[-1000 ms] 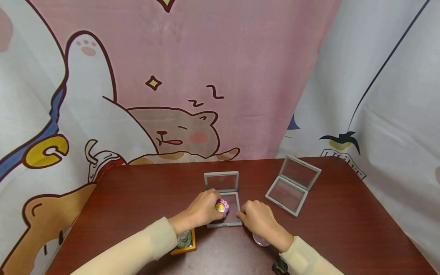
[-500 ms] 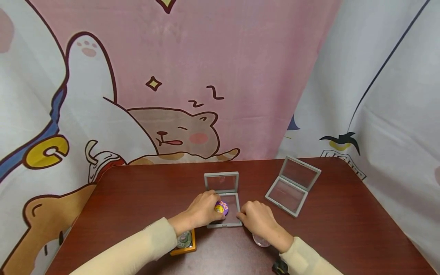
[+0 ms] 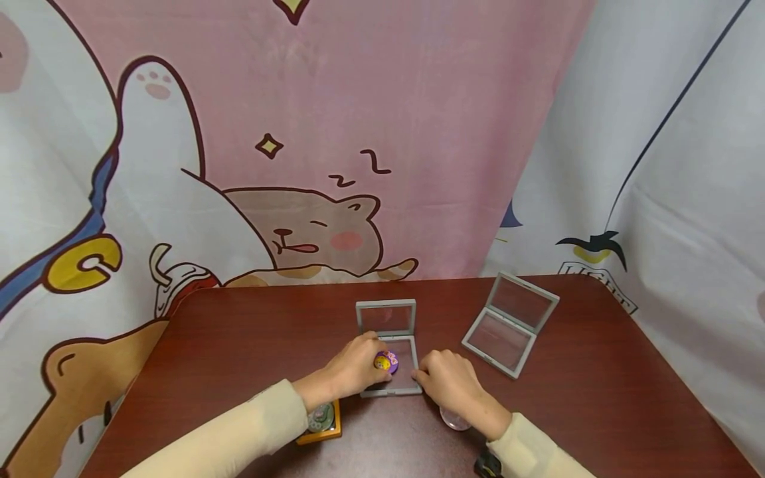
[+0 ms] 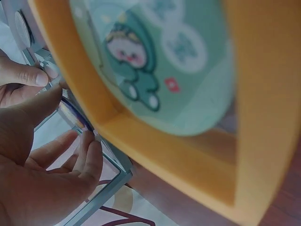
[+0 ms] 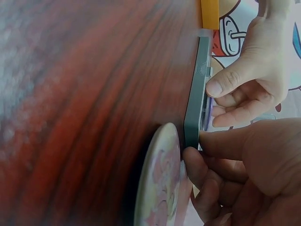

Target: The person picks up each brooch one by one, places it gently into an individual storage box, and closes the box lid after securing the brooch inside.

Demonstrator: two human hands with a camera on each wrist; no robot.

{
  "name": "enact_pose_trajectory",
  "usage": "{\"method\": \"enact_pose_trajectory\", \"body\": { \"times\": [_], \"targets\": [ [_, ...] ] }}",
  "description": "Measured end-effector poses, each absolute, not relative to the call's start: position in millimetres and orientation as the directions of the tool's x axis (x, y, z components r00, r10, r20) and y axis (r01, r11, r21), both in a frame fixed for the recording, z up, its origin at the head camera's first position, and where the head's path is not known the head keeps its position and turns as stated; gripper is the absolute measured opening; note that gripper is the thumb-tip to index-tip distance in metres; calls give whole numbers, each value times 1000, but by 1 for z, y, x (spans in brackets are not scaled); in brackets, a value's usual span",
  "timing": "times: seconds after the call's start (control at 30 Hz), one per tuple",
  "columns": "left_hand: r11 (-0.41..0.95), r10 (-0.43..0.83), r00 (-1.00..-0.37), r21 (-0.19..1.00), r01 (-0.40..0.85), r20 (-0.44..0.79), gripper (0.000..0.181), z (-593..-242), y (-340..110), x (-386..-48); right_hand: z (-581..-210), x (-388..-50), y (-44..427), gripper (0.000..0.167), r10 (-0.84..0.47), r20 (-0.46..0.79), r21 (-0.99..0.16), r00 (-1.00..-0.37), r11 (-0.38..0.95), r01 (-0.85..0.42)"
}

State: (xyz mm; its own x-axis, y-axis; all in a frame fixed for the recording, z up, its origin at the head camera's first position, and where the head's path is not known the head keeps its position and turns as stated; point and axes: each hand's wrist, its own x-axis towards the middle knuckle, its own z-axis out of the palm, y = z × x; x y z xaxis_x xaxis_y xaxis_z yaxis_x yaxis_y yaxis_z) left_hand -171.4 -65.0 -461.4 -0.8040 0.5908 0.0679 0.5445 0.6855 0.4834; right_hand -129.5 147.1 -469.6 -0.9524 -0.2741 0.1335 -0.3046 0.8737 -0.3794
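Observation:
My left hand pinches a round purple badge with a yellow figure on it, by its rim between thumb and fingers. The badge is over the bottom half of an open grey-framed display case with clear film windows. Whether it touches the film, I cannot tell. At the case's right side, my right hand pinches the frame between thumb and forefinger, as the right wrist view shows at the grey frame. Partly beneath the right hand lies a round pinkish badge on the table.
A second open grey case stands at the right rear. Below the left forearm is an orange frame around a green badge. Something small and black lies by the right cuff. Patterned cloth hangs behind the table.
The purple badge has shifted very slightly in my left hand's pinch. Both hands and the cases otherwise stay in place.

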Motion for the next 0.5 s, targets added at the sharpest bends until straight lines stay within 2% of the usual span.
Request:
{"method": "enact_pose_trajectory", "body": {
  "times": [0.27, 0.5],
  "targets": [
    [649, 594, -796, 518, 557, 113, 36, -461, -69, -170, -471, -131, 147, 56, -277, 129, -383, -952, 872, -306],
    [615, 565, -805, 556, 559, 183, 22, -448, -82, -166, -470, -133, 150, 56, -277, 137, -392, -951, 867, -309]
  ]
}}
